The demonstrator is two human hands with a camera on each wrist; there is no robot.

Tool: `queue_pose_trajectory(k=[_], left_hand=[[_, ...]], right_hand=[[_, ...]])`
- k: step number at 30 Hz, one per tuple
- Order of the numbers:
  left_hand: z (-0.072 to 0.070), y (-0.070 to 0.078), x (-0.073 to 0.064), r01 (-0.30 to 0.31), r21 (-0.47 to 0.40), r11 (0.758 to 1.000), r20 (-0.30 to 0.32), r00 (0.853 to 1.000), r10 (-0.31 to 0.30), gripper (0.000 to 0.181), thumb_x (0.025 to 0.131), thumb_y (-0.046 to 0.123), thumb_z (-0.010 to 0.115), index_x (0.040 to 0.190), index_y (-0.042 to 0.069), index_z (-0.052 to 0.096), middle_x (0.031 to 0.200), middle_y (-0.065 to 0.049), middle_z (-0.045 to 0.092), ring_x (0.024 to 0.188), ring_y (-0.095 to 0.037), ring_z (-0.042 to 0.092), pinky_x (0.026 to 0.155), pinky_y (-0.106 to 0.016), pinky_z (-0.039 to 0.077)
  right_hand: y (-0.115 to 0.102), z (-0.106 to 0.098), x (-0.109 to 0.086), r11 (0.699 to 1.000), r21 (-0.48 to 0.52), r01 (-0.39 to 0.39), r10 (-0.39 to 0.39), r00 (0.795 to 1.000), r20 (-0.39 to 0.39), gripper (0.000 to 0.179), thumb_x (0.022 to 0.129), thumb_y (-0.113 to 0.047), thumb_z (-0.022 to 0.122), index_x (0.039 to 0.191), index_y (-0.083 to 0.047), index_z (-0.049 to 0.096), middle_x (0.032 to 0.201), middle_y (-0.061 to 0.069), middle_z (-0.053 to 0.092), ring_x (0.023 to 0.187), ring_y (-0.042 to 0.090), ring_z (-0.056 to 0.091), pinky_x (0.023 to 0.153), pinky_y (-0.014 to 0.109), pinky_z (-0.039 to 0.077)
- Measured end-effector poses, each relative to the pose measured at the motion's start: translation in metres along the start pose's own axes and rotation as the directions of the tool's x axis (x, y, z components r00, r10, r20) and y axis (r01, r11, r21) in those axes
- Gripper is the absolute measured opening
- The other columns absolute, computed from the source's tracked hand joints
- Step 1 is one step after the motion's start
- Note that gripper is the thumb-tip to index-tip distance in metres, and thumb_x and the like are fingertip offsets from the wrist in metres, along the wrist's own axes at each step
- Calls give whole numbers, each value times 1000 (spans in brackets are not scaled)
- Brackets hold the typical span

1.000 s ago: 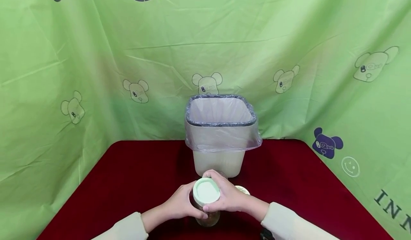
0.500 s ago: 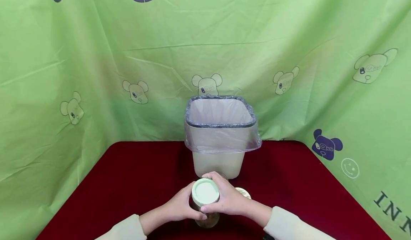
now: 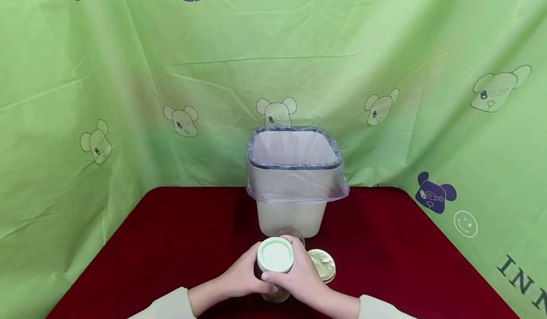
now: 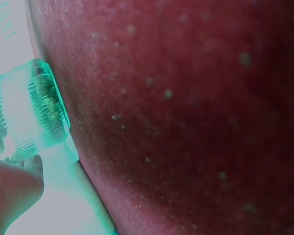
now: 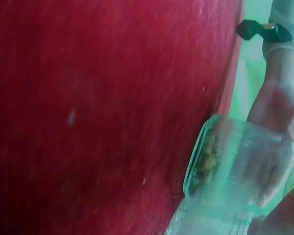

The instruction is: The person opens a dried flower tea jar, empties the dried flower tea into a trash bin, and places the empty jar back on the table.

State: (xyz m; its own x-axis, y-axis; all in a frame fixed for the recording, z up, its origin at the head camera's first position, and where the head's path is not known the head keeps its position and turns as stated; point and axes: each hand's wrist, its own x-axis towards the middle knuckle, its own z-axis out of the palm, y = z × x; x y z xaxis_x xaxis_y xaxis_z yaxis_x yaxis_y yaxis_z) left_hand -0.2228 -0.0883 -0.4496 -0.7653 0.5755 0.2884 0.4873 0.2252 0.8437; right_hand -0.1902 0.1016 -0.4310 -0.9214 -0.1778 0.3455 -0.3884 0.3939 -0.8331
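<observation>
A clear jar (image 3: 277, 296) with a pale green screw lid (image 3: 275, 256) stands upright between both hands in the head view. My left hand (image 3: 240, 277) grips the jar from the left, its thumb across the near side. The right hand (image 3: 302, 272) curls round the lid's right edge, thumb in front and fingers behind. Seen from the right wrist, the ribbed jar (image 5: 235, 161) has brownish contents near its base. Just beyond my right fingers shows another clear round container (image 3: 295, 233), mostly hidden. A round cream-gold disc (image 3: 323, 265) lies right of the right hand.
At the table's middle, behind the hands, a pale trash bin (image 3: 290, 217) stands with a clear liner (image 3: 295, 186) folded over its dark rim. Dark red cloth (image 3: 192, 233) covers the table. Green fabric (image 3: 128, 72) hangs around the back and sides.
My right hand has turned about the lid, its wrist swinging down toward me. More of the gold disc and the rear clear container shows now. The left hand has stayed in place.
</observation>
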Motion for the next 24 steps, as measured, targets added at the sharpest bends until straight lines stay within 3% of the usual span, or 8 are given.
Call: queue_pose_trajectory(k=[9,17,24], left_hand=[[3,-3,1,-6,23,1000,-22,1000,7,76,66,28,88,131,22,47,118,5,56,109,-15,54,94,-33,44],[5,-2,2,16,-9,1000,-29,999,-16,82,64,30,91,132,22,46,120,6,56,109,-15,54,93,-33,45],[8,0,3,-22,25,999,-62,998,24,86,60,31,94,132,21,48,119,6,58,108,-14,55,93,-33,46]], right_hand=[[-1,5,-3,998,60,-24,26,999,-38,81,65,-33,89,130,-9,46,119,2,54,107,19,53,91,32,44],[-4,11,-5,992,117,-42,52,995,-83,84,61,-30,90,130,-10,47,116,-1,54,105,17,54,92,32,43],[-4,13,-5,992,113,-53,63,994,-91,86,59,-32,91,130,-11,46,115,-2,55,104,17,54,91,33,44]])
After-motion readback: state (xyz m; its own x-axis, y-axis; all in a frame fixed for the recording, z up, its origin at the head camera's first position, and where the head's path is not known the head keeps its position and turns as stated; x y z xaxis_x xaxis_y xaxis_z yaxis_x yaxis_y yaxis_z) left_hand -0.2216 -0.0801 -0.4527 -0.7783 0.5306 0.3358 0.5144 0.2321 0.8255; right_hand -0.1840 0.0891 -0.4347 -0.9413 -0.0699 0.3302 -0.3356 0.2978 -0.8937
